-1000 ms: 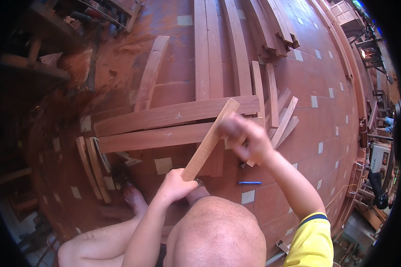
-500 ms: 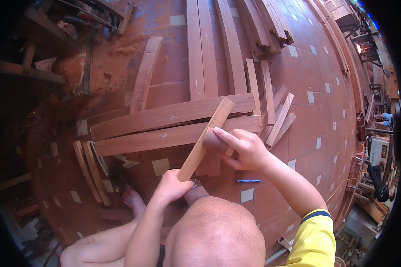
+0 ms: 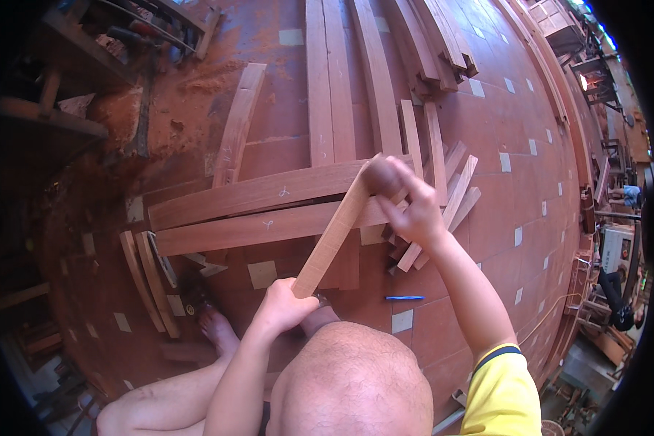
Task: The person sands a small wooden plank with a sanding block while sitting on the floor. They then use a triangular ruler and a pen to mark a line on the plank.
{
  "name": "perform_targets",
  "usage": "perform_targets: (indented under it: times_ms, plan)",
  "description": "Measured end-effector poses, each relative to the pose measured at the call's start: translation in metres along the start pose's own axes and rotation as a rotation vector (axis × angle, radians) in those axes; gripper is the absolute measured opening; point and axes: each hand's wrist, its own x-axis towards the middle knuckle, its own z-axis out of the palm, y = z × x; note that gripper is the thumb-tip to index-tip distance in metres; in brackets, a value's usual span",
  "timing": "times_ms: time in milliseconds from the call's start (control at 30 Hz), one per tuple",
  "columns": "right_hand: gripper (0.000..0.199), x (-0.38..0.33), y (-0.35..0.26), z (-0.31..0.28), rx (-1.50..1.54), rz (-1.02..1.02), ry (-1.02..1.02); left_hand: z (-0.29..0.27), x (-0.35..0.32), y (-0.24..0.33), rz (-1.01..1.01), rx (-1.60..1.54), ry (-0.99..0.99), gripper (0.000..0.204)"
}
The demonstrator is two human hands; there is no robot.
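My left hand (image 3: 285,305) is closed round the near end of a light-brown wooden strip (image 3: 333,238), which slants up and away to the right. At the strip's far end, my right hand (image 3: 416,207) grips a curled dark-brown piece that looks like sandpaper (image 3: 380,176), pressed against the wood. Motion blurs the right fingers slightly. Beneath the strip, two long reddish boards (image 3: 229,232) with chalk marks lie crosswise.
Long planks (image 3: 330,87) run away across the tiled floor (image 3: 487,218). Several short sticks (image 3: 460,192) lie in a heap beyond my right hand. A blue pen (image 3: 405,298) rests on the floor at right. Narrow slats (image 3: 147,280) lie near my foot. Wooden benches (image 3: 47,109) stand far left.
My right hand has slid the brown sandpaper-like piece up along the strip, from about its middle to its far end. My left hand keeps hold of the near end.
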Motion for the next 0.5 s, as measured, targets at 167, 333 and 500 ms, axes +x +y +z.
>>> perform_targets:
  times_ms: [167,333,500]
  plan:
    - [0.075,-0.035,-0.033,0.021,0.146,-0.21,-0.153,-0.003,0.0,-0.001,-0.006,-0.028,-0.015,0.038]
    - [0.078,-0.032,-0.039,0.01,-0.003,-0.169,-0.326,-0.001,0.001,-0.003,0.023,-0.003,0.014,0.039]
    - [0.071,-0.015,-0.006,0.01,0.004,0.099,0.062,-0.006,0.001,0.003,-0.026,0.016,-0.017,0.039]
